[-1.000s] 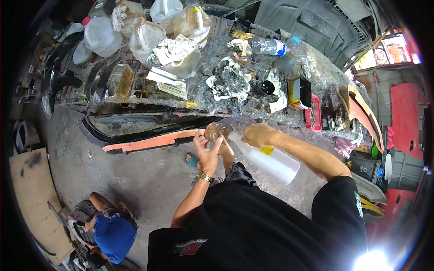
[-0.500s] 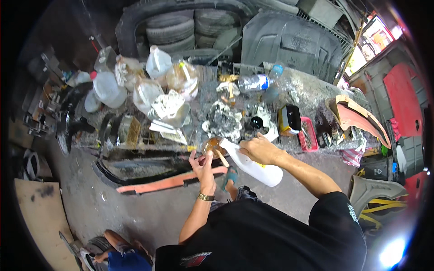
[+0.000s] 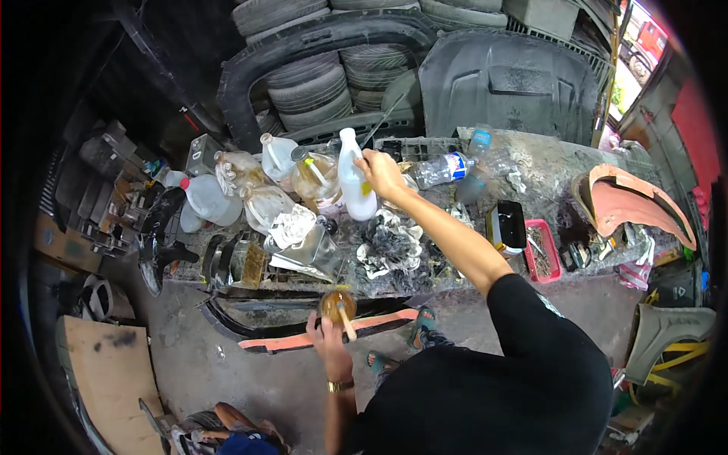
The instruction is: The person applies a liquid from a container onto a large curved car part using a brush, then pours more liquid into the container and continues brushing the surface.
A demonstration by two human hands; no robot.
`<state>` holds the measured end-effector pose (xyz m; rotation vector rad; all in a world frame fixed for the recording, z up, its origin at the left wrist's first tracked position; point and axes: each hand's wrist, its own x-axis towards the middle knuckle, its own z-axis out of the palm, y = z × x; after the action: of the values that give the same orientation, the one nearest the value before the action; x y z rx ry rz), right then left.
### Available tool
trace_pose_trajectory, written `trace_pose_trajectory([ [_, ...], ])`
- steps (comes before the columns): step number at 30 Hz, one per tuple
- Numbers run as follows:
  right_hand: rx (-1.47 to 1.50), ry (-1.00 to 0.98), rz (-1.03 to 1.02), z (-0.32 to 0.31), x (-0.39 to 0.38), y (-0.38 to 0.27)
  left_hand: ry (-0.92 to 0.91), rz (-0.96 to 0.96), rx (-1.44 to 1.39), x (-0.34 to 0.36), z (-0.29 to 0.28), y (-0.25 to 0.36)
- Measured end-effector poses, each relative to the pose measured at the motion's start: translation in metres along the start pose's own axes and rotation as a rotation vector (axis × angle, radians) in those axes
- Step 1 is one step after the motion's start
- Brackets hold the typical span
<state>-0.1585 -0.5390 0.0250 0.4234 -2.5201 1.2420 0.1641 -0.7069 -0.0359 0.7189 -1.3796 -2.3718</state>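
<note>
My left hand [image 3: 327, 340], in front of the workbench, is closed on a small round container of amber liquid [image 3: 331, 305]. A pale wooden handle [image 3: 347, 324] slants out of the container; what lies at its far end is hidden. Over the bench my right hand [image 3: 381, 174] grips a white plastic bottle [image 3: 355, 186] by its side, the bottle standing nearly upright. Left of the bottle is a clear jug with brownish residue [image 3: 311, 176]. Just nearer than the bottle lies a heap of black-stained white rags [image 3: 390, 243].
Plastic jugs [image 3: 216, 199] crowd the bench's left half. Clear bottles [image 3: 440, 171], an open black-topped can [image 3: 506, 225], a red tray [image 3: 543, 250] and a pinkish curved panel [image 3: 637, 203] lie to the right. A long orange-and-black strip [image 3: 303, 338] runs below the bench; another person [image 3: 235, 432] is at lower left.
The white bottle has gone from tilted over the amber container to nearly upright over the bench, carried away and leftward by my right hand. My left hand still holds the container.
</note>
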Motion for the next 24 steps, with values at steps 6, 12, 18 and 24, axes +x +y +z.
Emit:
trace_pose_trajectory([
  [6, -0.095, 0.0, 0.027, 0.098, 0.037, 0.086, 0.168, -0.05, 0.034, -0.05, -0.051, -0.023],
  [12, -0.204, 0.147, -0.034, 0.128, 0.039, 0.162, 0.182, -0.01, -0.018, -0.055, -0.037, -0.023],
  [18, 0.016, 0.151, -0.1, 0.058, -0.039, 0.115, 0.11, -0.038, 0.112, -0.037, -0.042, -0.029],
  [24, 0.074, -0.418, -0.362, -0.063, -0.282, -0.077, 0.022, -0.083, 0.075, -0.028, -0.04, -0.028],
])
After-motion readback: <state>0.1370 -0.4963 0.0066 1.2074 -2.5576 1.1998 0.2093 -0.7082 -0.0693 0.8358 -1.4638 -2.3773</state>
